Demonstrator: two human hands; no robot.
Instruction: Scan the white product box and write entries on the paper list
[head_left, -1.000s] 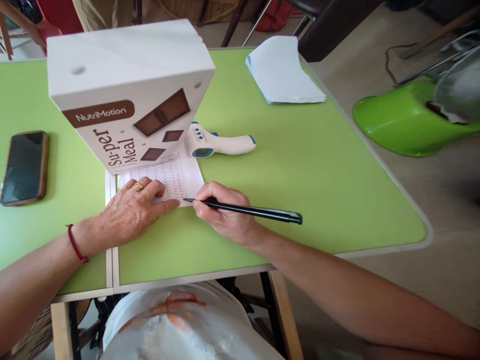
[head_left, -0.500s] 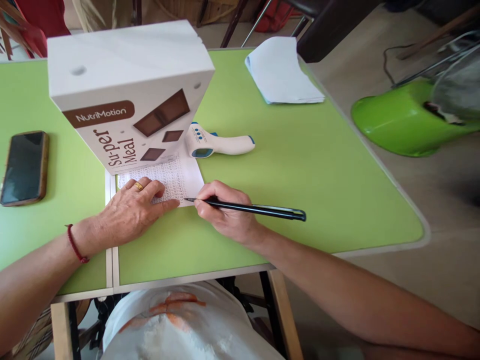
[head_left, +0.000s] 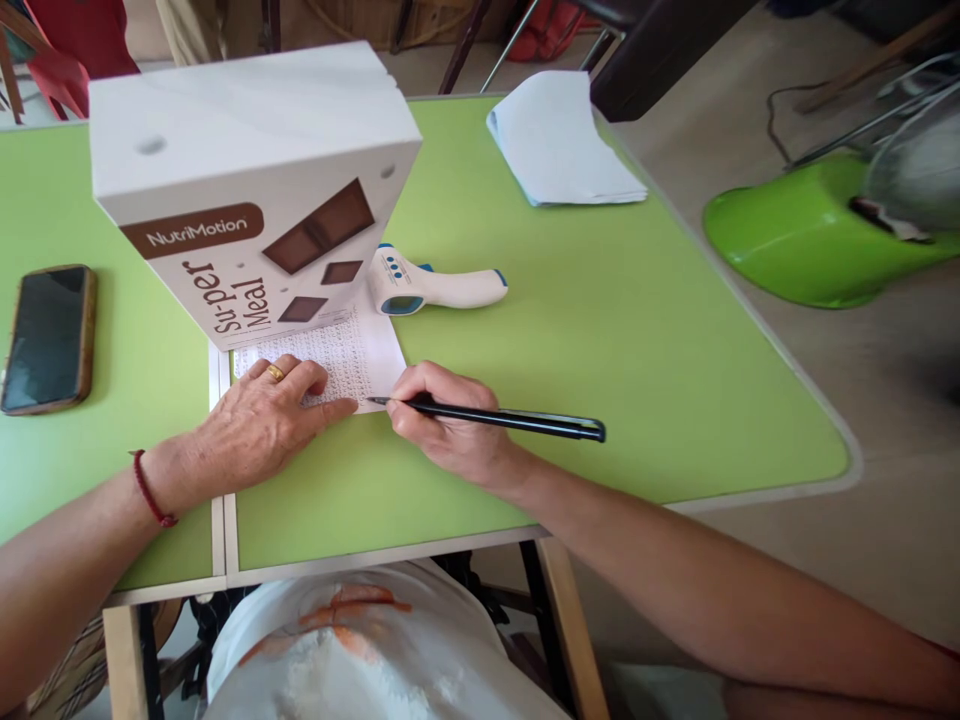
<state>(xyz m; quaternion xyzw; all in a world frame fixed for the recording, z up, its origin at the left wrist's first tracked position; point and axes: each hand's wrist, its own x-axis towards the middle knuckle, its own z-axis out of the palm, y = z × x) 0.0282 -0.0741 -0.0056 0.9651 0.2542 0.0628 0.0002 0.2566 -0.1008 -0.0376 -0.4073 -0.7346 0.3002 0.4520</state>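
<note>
Handwritten sheet (head_left: 385, 350): flat on the green table (head_left: 637, 340), just before the upright NutriMotion box (head_left: 262, 130). Black pen (head_left: 517, 419): tip at the sheet's near edge, barrel clamped in the fingers of the right hand (head_left: 454, 425). Left hand (head_left: 262, 420): resting on the sheet, fingers curled, thumb apart. Infrared thermometer (head_left: 450, 289): beside the box. Smartphone (head_left: 49, 340): well left. Folded white paper (head_left: 559, 140): near the far edge.

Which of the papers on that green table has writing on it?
The sheet under the left hand, by the black pen: rows of small writing cover much of it. The paper stack beyond the infrared thermometer shows plain white on top.
</note>
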